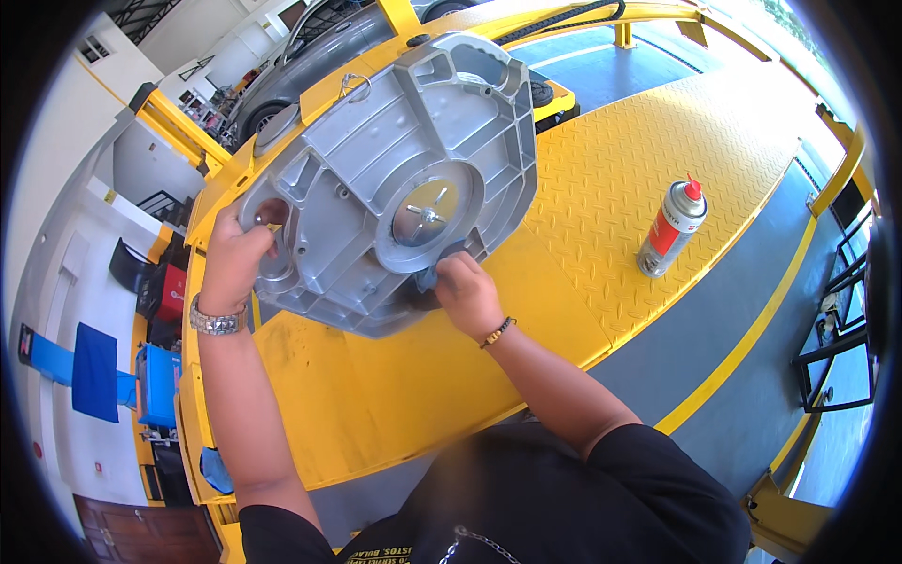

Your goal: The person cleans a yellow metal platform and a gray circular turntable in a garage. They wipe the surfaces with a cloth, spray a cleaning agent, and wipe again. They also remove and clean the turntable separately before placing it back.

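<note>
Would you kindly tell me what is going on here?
A person in a black short-sleeved shirt is handling a large, ribbed, silver-grey metal casing. The left hand grips it by its left end, at a rounded opening, while the right hand holds a bunched blue cloth at its lower edge. A red-and-silver aerosol can with a red top stands apart on the yellow patterned metal platform, to the right.
</note>
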{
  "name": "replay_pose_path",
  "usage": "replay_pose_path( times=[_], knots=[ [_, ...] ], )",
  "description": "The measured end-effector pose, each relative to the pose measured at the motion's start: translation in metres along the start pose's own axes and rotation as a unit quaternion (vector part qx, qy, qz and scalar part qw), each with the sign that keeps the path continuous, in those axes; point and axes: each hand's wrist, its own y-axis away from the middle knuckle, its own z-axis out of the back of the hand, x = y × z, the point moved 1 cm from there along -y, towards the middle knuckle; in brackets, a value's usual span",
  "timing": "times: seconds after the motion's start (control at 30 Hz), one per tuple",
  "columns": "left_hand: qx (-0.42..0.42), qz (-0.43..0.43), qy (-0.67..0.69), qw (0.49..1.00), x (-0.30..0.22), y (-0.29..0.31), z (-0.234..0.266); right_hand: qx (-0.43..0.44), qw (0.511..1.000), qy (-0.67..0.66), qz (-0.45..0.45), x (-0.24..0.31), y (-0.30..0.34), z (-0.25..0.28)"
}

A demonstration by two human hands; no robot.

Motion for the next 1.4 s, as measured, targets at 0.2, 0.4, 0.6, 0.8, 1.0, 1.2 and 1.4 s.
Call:
replay_pose_path(
  times=[0.2, 0.4, 0.6, 0.8, 1.0, 1.2, 1.4],
  knots=[
    [0.016, -0.002, -0.002, 1.000, 0.004, -0.006, 0.003, -0.300, 0.926, -0.216, -0.071, -0.014, -0.057, 0.036],
    [0.012, 0.001, -0.008, 1.000, 0.004, -0.005, 0.006, -0.333, 0.939, -0.063, 0.060, 0.055, -0.103, 0.006],
    [-0.016, 0.013, -0.013, 1.000, -0.003, -0.005, -0.006, -0.197, 0.939, -0.056, 0.276, 0.055, -0.098, -0.024],
    [0.001, -0.016, -0.036, 0.999, 0.008, -0.004, 0.007, -0.204, 0.927, 0.163, 0.268, 0.005, -0.115, 0.049],
    [0.013, -0.020, -0.022, 0.999, 0.007, -0.006, 0.004, -0.265, 0.950, 0.116, 0.116, -0.012, -0.097, 0.071],
    [0.005, -0.024, -0.032, 0.999, 0.011, -0.008, 0.010, -0.460, 0.884, -0.057, -0.066, -0.047, -0.103, 0.106],
    [-0.002, -0.020, -0.036, 0.999, 0.019, -0.007, 0.017, -0.364, 0.916, -0.166, 0.012, -0.036, -0.152, 0.063]
  ],
)
